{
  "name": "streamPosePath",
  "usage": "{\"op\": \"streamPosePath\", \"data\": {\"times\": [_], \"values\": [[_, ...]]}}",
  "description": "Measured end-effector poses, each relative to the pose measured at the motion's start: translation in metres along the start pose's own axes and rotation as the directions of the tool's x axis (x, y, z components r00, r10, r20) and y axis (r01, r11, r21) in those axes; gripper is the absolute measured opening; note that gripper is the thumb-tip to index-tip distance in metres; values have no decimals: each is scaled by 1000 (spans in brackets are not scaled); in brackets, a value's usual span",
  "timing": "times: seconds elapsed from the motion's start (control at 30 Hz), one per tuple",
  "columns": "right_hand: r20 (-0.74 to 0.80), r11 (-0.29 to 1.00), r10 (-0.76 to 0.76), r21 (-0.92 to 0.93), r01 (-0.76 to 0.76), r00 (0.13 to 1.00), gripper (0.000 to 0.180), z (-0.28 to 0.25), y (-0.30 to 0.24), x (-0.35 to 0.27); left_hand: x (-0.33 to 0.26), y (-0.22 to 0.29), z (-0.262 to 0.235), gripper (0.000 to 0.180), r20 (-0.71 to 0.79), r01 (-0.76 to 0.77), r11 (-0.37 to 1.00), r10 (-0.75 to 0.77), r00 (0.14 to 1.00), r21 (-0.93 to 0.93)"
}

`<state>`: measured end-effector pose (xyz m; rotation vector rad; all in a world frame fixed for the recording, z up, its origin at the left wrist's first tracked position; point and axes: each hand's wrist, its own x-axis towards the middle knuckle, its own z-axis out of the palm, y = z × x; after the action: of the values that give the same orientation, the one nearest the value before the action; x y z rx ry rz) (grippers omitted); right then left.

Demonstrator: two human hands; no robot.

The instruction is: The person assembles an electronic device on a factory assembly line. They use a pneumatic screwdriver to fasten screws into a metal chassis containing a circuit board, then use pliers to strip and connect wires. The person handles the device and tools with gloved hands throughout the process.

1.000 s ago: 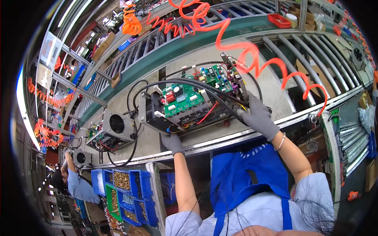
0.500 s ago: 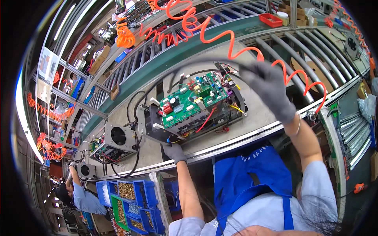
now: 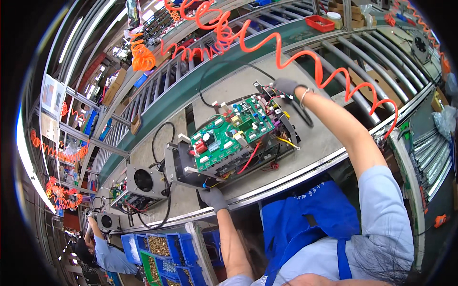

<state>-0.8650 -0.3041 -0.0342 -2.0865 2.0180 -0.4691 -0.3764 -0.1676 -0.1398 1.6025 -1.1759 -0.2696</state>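
An open black metal chassis (image 3: 179,164) carrying green circuit boards (image 3: 229,136) lies on the grey workbench (image 3: 315,143). My left hand (image 3: 213,198), in a grey glove, grips the chassis at its near lower edge. My right hand (image 3: 286,86), also in a grey glove, reaches over the far back corner of the unit. It is closed around a black cable (image 3: 307,119) that loops down beside the unit. Small white connectors sit just by its fingers.
A second unit with a round fan (image 3: 143,181) stands to the left on the bench. An orange coiled hose (image 3: 334,78) hangs across above my right arm. Blue bins of small parts (image 3: 160,248) sit at the lower left, near another person (image 3: 105,255). Rollers (image 3: 381,57) run behind.
My right hand has risen from the unit's near right corner and moved over to its far back corner. My left hand stays on the front edge.
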Motion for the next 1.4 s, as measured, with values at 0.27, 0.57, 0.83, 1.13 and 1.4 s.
{"op": "streamPosePath", "data": {"times": [0.27, 0.57, 0.83, 1.13, 1.4], "values": [[-196, 718, -49, 675, 171, 979, 46, -40, -72, -84, -17, 73, -97, 73, 19, -170, 980, 169, 985, 101], [-56, 722, -206, 665, 190, 977, 73, -105, -118, -140, 41, 297, -49, 64, 515, -559, 821, 530, 674, -113], [-64, 562, -181, 812, 157, 981, 31, -120, -129, -120, 135, 315, 142, 41, 966, -597, 761, 224, -128, -255], [-271, 564, -200, 754, 337, 942, 24, -129, -156, -98, 96, 316, 124, 25, 891, -549, 821, 358, 281, -157], [-187, 561, -221, 778, 281, 957, 22, -138, -169, -106, 65, 337, 58, 36, 928, 135, 927, 321, 192, -349]]}}
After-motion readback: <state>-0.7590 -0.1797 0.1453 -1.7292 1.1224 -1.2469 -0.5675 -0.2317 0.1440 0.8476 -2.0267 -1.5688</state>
